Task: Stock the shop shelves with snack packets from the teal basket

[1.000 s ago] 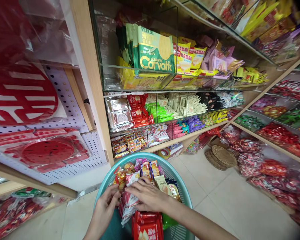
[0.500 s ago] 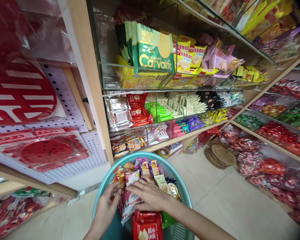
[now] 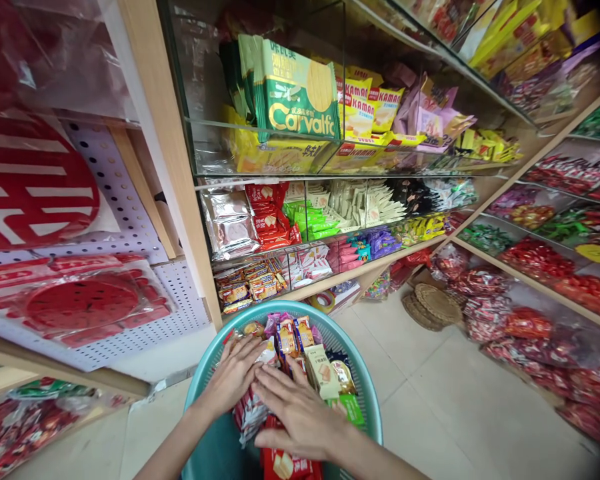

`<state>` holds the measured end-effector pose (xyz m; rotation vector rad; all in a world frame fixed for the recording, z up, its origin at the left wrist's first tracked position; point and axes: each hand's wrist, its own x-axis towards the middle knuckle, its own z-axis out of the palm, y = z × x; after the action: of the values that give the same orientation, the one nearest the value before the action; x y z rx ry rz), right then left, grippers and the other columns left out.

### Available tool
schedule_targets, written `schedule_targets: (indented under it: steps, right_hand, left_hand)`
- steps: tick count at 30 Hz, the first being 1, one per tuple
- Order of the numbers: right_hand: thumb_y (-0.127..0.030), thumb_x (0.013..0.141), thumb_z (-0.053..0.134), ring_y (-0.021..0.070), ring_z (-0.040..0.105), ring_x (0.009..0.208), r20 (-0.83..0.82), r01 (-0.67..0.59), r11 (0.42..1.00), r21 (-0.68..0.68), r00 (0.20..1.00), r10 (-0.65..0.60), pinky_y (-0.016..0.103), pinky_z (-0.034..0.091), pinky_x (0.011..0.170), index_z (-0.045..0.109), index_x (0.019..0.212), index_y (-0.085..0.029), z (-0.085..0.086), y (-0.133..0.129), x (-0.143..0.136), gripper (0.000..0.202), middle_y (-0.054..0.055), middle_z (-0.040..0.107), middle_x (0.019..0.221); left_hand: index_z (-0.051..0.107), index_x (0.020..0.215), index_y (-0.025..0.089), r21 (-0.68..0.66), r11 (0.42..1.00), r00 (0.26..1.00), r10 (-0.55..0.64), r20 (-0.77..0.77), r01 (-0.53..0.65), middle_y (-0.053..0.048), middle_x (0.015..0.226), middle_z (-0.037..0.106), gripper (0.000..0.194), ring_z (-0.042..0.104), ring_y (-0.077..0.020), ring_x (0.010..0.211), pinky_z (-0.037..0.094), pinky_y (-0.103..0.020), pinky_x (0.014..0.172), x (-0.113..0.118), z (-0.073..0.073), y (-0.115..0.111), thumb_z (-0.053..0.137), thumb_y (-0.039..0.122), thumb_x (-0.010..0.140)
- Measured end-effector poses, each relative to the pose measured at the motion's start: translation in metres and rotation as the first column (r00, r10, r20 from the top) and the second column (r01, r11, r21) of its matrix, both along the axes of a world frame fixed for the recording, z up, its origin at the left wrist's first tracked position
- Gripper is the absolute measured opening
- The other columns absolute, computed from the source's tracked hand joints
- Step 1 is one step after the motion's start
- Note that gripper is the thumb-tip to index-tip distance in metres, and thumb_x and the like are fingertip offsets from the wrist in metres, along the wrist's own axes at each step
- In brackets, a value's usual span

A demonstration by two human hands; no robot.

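Observation:
A teal plastic basket point(image 3: 206, 365) holds many wrapped snacks. Both hands are inside it, palms down. My left hand point(image 3: 236, 375) rests flat over packets at the left, fingers stretched out. My right hand point(image 3: 300, 408) lies beside it, fingers spread, partly covering white-and-pink packets point(image 3: 251, 415). Below its palm is a red packet point(image 3: 286, 465). Around the hands are orange-and-blue packets point(image 3: 287, 337), a cream packet point(image 3: 322, 371), a green packet point(image 3: 349, 408) and a gold-and-dark packet point(image 3: 343, 377). What lies directly under the fingers is hidden.
Glass-fronted shelves point(image 3: 330, 160) of packaged snacks stand ahead, a large green packet point(image 3: 300, 90) among them. Bagged sweets point(image 3: 525, 327) fill the right side near round woven mats point(image 3: 436, 303) on the tiled floor. A perforated panel point(image 3: 177, 313) with red decorations hangs left.
My left hand has moved right and flattened over the packets, next to my right hand. My right hand has shifted slightly down. The green packet in the basket shows more.

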<state>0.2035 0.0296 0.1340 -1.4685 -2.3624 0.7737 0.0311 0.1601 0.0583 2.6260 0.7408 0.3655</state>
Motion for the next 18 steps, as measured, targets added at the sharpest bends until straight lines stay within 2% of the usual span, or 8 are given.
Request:
schedule_targets:
  steps: [3,7,13,18]
  right_hand:
    - [-0.061,0.093,0.034,0.0228,0.01,0.145,-0.012,-0.015,0.998,-0.061,1.0,0.014,0.051,-0.004,0.117,0.021,0.15,-0.021,-0.002,-0.008,-0.005,0.071,0.01,0.016,0.157]
    - [-0.062,0.092,0.034,0.0243,0.012,0.145,-0.003,-0.008,0.996,-0.093,1.0,0.008,0.055,-0.004,0.116,0.018,0.15,-0.023,-0.009,-0.013,-0.004,0.072,0.01,0.014,0.157]
    - [-0.058,0.093,0.038,0.0254,0.013,0.145,0.05,-0.022,1.0,0.002,0.999,0.022,0.056,-0.002,0.116,0.013,0.151,-0.023,-0.021,-0.018,-0.001,0.072,0.01,0.016,0.157]
    - [-0.057,0.093,0.04,0.0243,0.013,0.145,0.085,-0.035,0.996,0.077,0.996,0.028,0.055,0.0,0.116,0.01,0.151,-0.023,-0.025,-0.02,0.001,0.074,0.01,0.015,0.157]
  left_hand:
    - [0.039,0.141,0.03,-0.012,0.999,0.999,0.032,0.0,-0.032,-0.007,0.139,0.054,0.046,0.043,-0.0247,0.132,0.028,-0.058,0.111,-0.002,0.001,-0.003,0.039,0.028,0.095]
    - [0.04,0.14,0.029,-0.045,0.999,1.0,0.029,0.01,-0.029,-0.007,0.139,0.054,0.045,0.045,-0.0226,0.13,0.027,-0.055,0.112,-0.002,0.006,-0.003,0.037,0.031,0.096]
    - [0.041,0.14,0.03,-0.078,0.996,0.999,0.049,0.005,-0.048,-0.007,0.137,0.055,0.044,0.045,-0.0226,0.13,0.026,-0.057,0.111,0.001,0.003,-0.004,0.036,0.032,0.096]
    - [0.044,0.138,0.031,-0.036,0.997,0.997,0.065,0.045,-0.063,-0.006,0.133,0.059,0.043,0.05,-0.0221,0.125,0.022,-0.059,0.113,0.004,0.0,-0.011,0.037,0.028,0.095]
